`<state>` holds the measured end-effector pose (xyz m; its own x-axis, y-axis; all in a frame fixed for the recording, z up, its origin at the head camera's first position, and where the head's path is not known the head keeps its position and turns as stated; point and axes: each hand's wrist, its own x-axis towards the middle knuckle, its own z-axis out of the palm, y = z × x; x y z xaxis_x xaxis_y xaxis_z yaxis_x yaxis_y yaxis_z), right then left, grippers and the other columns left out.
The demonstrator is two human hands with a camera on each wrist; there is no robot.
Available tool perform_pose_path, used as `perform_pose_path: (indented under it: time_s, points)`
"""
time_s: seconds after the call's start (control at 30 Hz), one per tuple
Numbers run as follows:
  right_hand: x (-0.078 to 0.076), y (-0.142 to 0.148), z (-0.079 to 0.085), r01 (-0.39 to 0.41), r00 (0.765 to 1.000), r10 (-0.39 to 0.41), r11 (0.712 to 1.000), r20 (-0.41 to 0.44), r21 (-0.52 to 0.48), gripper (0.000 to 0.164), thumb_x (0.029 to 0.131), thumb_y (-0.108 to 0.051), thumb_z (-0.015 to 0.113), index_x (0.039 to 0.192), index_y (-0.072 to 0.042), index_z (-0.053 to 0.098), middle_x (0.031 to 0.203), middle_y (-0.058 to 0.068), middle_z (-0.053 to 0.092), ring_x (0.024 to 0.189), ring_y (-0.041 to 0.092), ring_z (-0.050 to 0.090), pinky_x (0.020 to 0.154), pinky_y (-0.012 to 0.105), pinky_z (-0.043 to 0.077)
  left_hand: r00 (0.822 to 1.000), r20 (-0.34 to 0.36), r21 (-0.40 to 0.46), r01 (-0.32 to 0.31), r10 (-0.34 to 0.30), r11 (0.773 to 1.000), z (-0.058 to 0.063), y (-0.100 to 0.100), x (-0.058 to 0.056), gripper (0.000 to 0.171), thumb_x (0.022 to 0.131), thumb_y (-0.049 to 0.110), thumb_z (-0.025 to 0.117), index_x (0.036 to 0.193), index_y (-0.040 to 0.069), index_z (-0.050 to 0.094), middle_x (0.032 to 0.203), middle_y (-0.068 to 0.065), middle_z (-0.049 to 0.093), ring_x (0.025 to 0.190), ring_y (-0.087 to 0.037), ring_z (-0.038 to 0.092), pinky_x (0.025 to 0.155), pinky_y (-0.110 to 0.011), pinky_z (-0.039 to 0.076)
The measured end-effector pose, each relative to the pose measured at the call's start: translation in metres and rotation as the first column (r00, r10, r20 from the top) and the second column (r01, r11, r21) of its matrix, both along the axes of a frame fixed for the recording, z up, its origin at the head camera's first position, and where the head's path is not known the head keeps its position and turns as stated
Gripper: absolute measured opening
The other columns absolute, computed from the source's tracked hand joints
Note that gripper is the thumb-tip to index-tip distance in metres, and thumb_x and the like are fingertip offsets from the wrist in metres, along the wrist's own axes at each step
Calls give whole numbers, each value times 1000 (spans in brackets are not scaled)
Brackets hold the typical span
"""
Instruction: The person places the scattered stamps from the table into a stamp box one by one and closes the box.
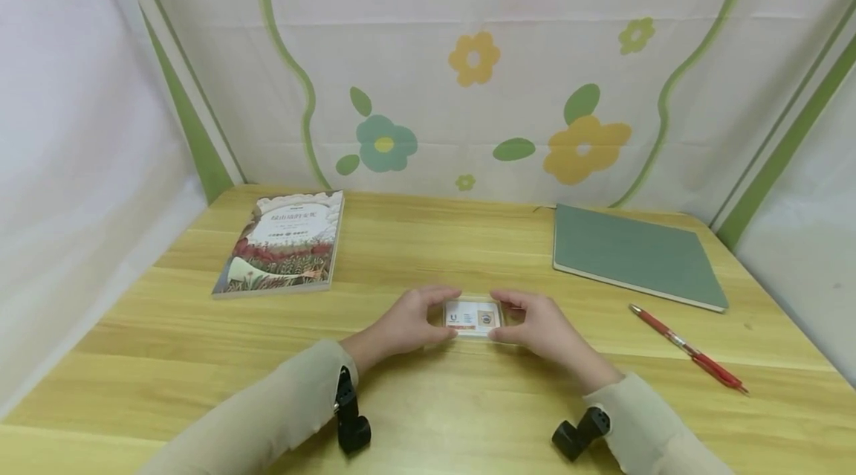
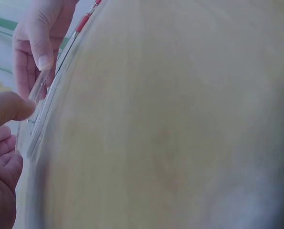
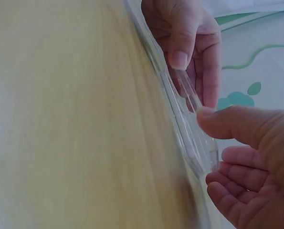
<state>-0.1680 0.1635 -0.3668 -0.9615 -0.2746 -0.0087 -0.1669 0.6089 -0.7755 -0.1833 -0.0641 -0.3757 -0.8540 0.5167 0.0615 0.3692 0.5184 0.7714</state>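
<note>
Near the table's front middle lies a small clear plastic card case [image 1: 472, 319], with a white printed card showing through it. My left hand [image 1: 409, 322] pinches its left end between thumb and fingers, and my right hand [image 1: 545, 330] pinches the right end likewise. Both wrist views show the hands on a clear lid [image 3: 191, 90], set at a slight angle over a flat lower part [image 3: 177, 121] on the table. Whether the two parts touch along the far side cannot be told. The fingers behind the lid are partly hidden.
A picture-covered book [image 1: 281, 241] lies at the back left. At the back right is a green notebook [image 1: 635, 256], with a red pen [image 1: 689, 349] in front of it. A flowered cloth [image 1: 428, 51] hangs along the wooden table's [image 1: 428, 237] far edge.
</note>
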Motion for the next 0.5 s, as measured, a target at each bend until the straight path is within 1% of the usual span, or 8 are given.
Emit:
perform_pose_path:
  time_s: [0.17,0.5]
  points:
    - [-2,0,-5,-11,1000,11,1000,5,4,62,71,-16,79,127,-2,55,128,13,56,114,28,55,95,42,43,1000,21,-25,2,-2,1000,-2,1,-1,61,76,13,73,132,9,51,139,-6,46,128,-23,42,104,-37,35]
    - [-2,-1,-6,9,999,-9,1000,35,16,65,71,-18,80,128,-4,54,129,12,56,117,27,53,96,42,42,1000,9,-39,16,-15,999,-3,2,-1,62,75,13,73,132,6,51,137,-8,48,127,-23,43,104,-36,34]
